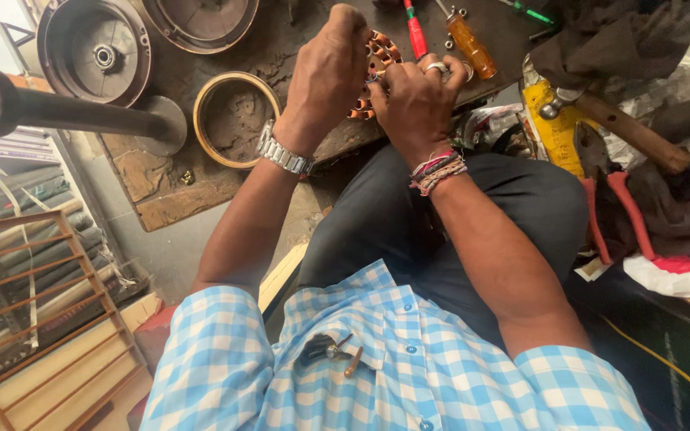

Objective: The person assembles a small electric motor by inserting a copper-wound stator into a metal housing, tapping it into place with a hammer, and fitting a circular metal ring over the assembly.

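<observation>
**Both hands closed around a copper-wound stator at twelve o'clock**

Most of the stator is hidden: only a strip of orange copper coils shows between the two hands, so its full outline and coil count cannot be made out. The left hand, with a metal watch at the wrist, is curled shut over its left side; the right hand, wearing one ring and thread bands, grips its right side. The fingertips of both are out of sight behind the knuckles.

At ten o'clock a round brass-rimmed bowl sits on the worn board; it holds only a grey, dusty residue. Two dark round motor covers lie at eleven o'clock, the second cut off by the top edge. A thick steel bar enters from nine o'clock, its near end blurred.

At one o'clock lie two screwdrivers, one red-handled, one amber. At three o'clock are one wooden-handled hammer and one pair of red-handled pliers, partly buried under cloth
</observation>
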